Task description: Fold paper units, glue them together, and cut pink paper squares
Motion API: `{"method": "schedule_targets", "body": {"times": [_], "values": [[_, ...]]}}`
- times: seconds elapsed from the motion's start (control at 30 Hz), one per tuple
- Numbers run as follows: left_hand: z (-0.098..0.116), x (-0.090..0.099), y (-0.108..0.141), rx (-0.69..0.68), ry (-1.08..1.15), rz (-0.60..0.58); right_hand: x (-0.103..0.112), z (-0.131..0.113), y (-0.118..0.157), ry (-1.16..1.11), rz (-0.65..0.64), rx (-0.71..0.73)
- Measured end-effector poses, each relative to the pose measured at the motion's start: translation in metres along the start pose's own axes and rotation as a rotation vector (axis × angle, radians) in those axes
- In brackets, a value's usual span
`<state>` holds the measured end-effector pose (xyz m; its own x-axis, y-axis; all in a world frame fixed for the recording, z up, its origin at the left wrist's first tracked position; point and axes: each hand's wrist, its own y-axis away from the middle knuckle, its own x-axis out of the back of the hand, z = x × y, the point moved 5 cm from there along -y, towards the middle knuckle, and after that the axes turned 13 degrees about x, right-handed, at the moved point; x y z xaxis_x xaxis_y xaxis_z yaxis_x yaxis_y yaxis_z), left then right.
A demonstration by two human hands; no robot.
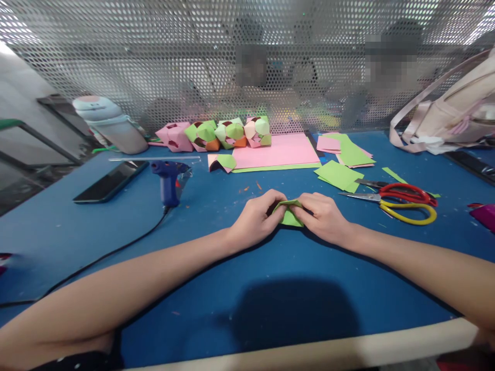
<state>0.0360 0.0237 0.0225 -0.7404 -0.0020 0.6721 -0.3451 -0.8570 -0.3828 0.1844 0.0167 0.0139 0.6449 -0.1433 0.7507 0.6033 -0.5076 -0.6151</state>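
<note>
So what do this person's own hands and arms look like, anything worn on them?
The left hand and right hand are ungloved, with no ring, watch or bracelet visible. Both forearms are bare. Black fabric with pale dots shows near the left elbow; whether it is a sleeve is unclear.

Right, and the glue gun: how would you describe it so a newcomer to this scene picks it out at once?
On the blue table, look left of the left hand. The glue gun is there, just right of a flat dark phone. Unlike that phone and the clear strip behind it, it is blue, with a chunky grip, a red trigger and a black cord.
</note>
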Motion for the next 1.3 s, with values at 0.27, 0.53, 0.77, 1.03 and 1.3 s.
{"method": "schedule_targets", "body": {"times": [0.27, 0.53, 0.77, 1.03, 1.3], "values": [[0.0011, -0.0003, -0.0003, -0.004, 0.004, -0.008, -0.0016, 0.001, 0.0, 0.027, 0.0, 0.0], [-0.0007, -0.0003, 0.0005, -0.003, 0.014, 0.002, -0.0003, -0.001, -0.0006, 0.01, 0.005, 0.005], [-0.0015, 0.0004, 0.001, -0.005, 0.042, 0.019, 0.0, -0.0013, -0.001, -0.004, -0.006, -0.006], [-0.0019, 0.0009, 0.0011, -0.005, 0.041, 0.029, -0.0002, -0.0002, -0.0007, -0.046, -0.022, -0.023], [-0.0034, 0.0, 0.0014, 0.004, 0.038, 0.031, -0.0003, -0.0007, -0.0007, -0.049, -0.037, -0.009]]}}
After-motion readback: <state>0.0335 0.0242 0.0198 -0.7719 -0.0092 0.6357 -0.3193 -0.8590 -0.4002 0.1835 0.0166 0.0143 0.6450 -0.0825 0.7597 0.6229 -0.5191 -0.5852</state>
